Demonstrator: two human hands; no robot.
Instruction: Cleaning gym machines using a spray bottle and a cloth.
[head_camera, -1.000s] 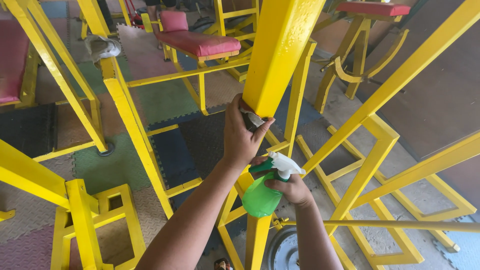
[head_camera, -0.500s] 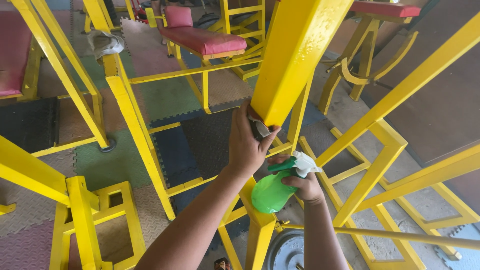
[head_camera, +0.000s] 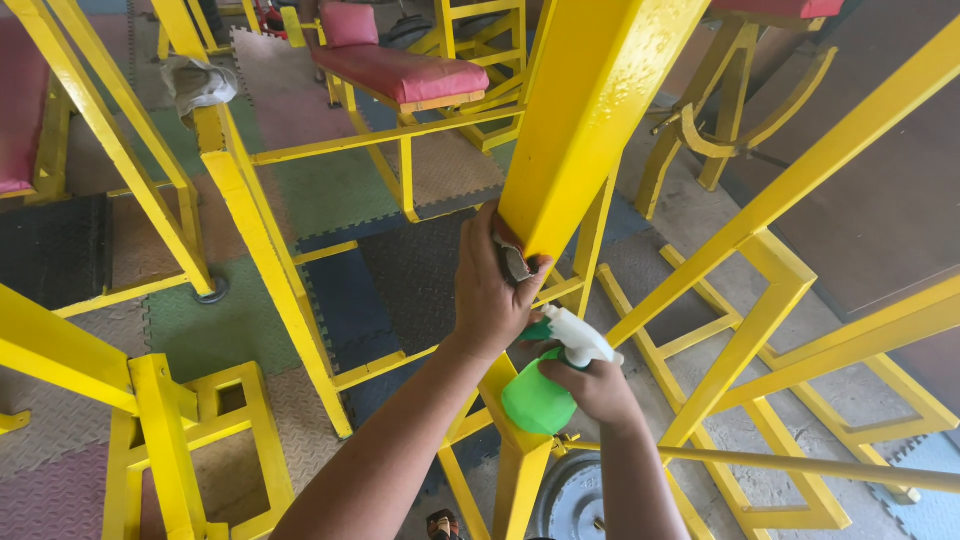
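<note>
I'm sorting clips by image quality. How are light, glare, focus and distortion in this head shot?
Head view: even daylight, soft shadows; mild sheen with droplets on the yellow beam; left hand with its cloth and right hand on the green spray bottle are sharp; wide-angle lens stretches the frame bars toward the edges.

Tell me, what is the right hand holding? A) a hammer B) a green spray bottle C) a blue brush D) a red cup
B: the right hand wraps around a green spray bottle with a white nozzle, just below the left hand, which presses a rag against the yellow beam.
</note>
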